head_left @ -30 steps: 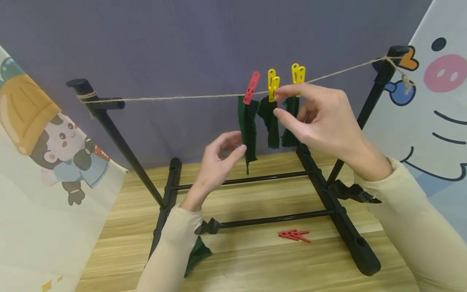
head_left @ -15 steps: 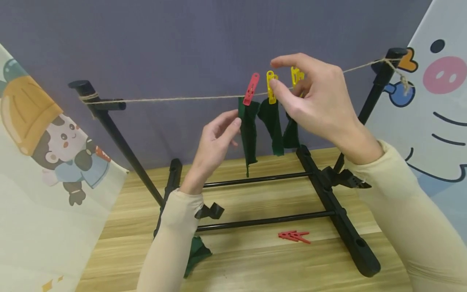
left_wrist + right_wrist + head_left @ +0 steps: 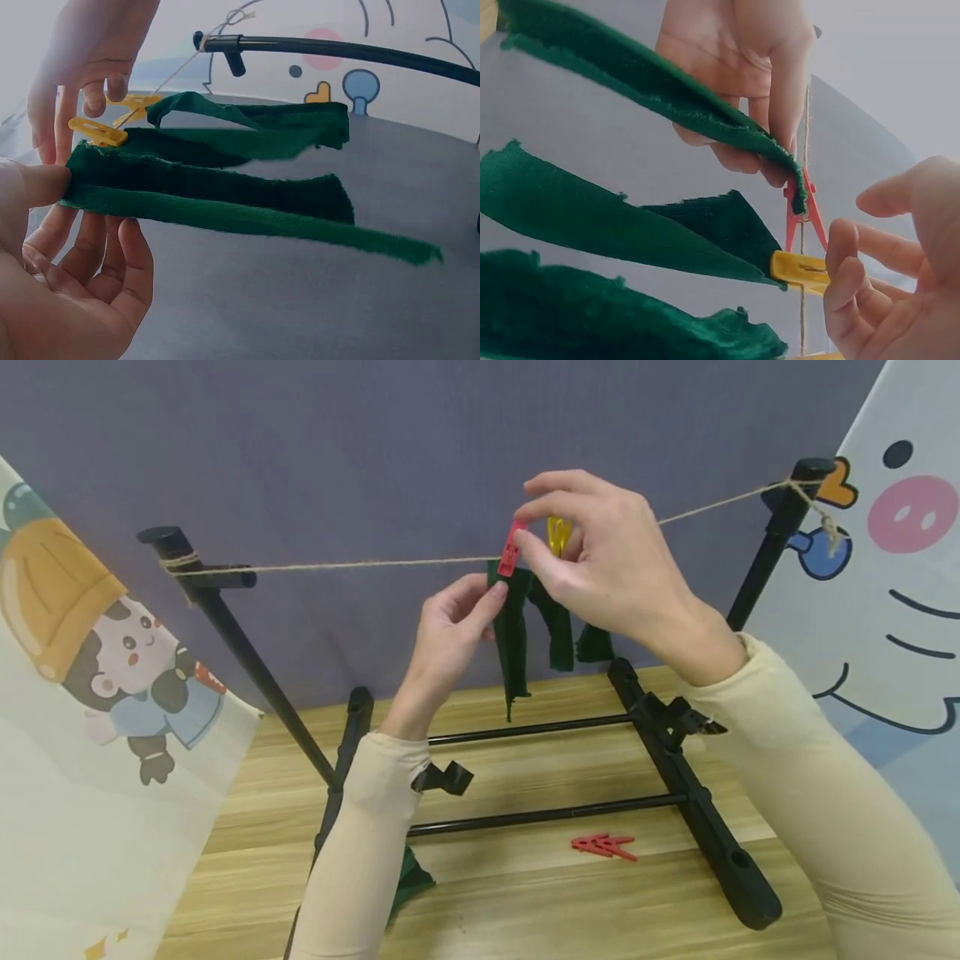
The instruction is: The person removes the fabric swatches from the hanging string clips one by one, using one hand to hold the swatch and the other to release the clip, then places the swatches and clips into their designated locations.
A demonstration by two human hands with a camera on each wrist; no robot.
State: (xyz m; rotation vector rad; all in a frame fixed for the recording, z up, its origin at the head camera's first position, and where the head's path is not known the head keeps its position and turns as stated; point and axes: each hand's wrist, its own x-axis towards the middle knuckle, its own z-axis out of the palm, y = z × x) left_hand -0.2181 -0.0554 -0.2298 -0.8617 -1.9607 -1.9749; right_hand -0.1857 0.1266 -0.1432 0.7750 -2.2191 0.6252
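My left hand (image 3: 446, 627) pinches the upper edge of the leftmost green cloth strip (image 3: 512, 647), thumb in front and fingers behind. A red clothespin (image 3: 510, 556) clips that strip to the string line (image 3: 360, 562). Around the clothespin's upper end hover the thumb and forefinger of my right hand (image 3: 615, 552); in the right wrist view they stand apart from each other beside its spread legs. Two more green strips, a middle one (image 3: 555, 631) and a right one (image 3: 595, 646), hang from yellow clothespins (image 3: 101, 133). My right hand partly hides these in the head view.
The string runs between a left black post (image 3: 255, 668) and a right black post (image 3: 772, 543) of a stand. Several red clothespins (image 3: 603, 846) lie on the wooden tabletop (image 3: 525, 893). Another green cloth (image 3: 411, 881) lies partly behind my left sleeve.
My right hand has moved left along the line, from the yellow clothespins to the red one. My left hand has risen and now pinches the top of the leftmost strip.
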